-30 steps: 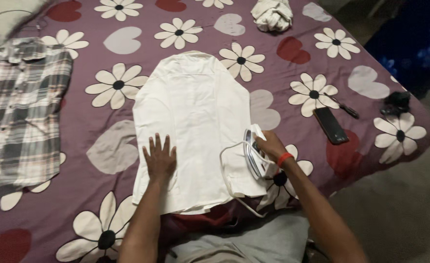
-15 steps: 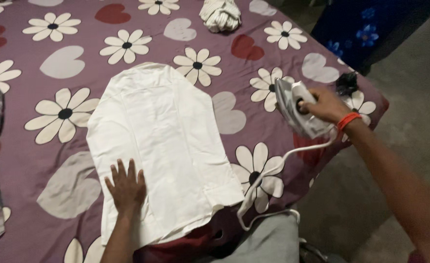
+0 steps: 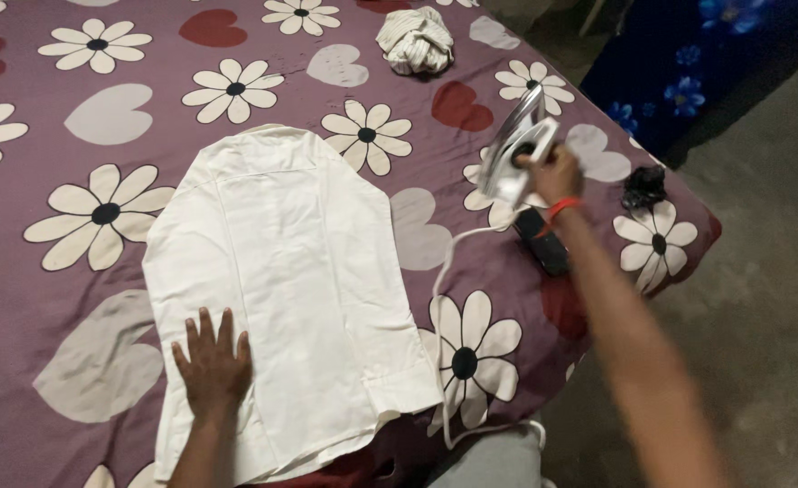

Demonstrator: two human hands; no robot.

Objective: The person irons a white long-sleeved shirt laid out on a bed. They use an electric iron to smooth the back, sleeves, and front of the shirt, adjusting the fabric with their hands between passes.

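Two hands work apart here. Your left hand (image 3: 211,360) lies flat, fingers spread, on the lower left of the white shirt (image 3: 281,289), which lies smoothed out on the flowered bedsheet (image 3: 74,271) near its front edge. The cloth looks soft and light and likely slides, so press it down. Your right hand (image 3: 557,173), arm stretched out, closes around the handle of the electric iron (image 3: 514,158), tilted up near the right edge; it looks heavy and rigid.
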